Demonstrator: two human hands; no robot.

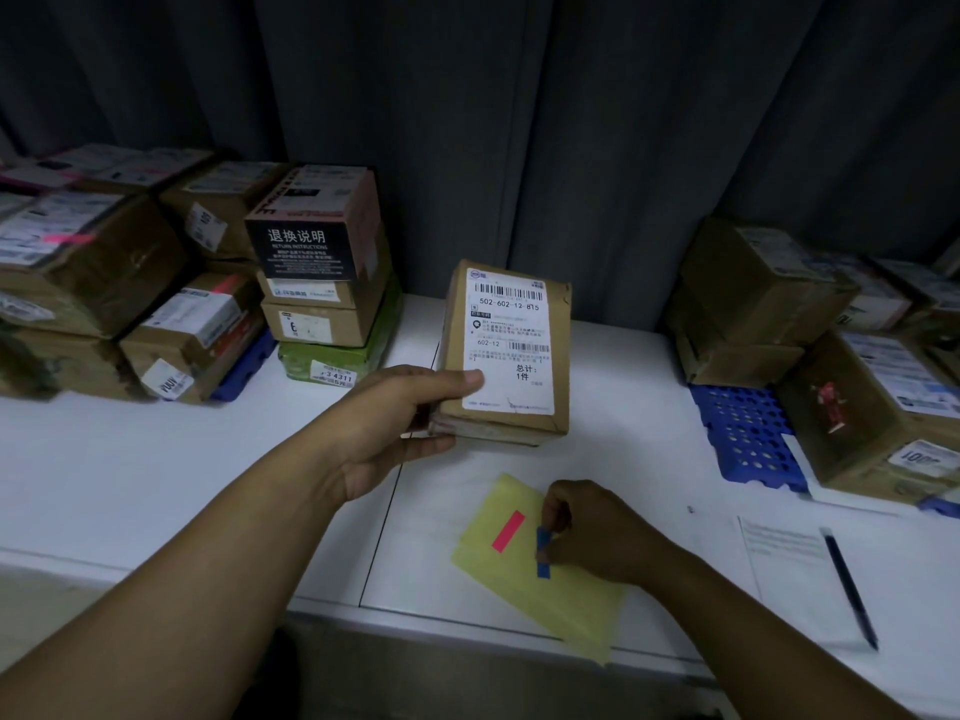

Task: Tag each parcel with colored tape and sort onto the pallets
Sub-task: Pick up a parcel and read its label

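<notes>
Left hand [395,418] grips a boxy, paper-labelled cardboard parcel [506,356]; right hand [597,532] pinches a blue tape strip [543,552].

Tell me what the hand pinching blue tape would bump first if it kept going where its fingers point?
Probably the pink tape strip: the right hand, pinching the blue tape, points left across the yellow sheet, and that strip lies next in line. Depth is unclear.

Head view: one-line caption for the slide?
Left hand holds a labelled parcel; right hand pinches a blue tape strip on the yellow sheet, beside a pink strip.
</notes>
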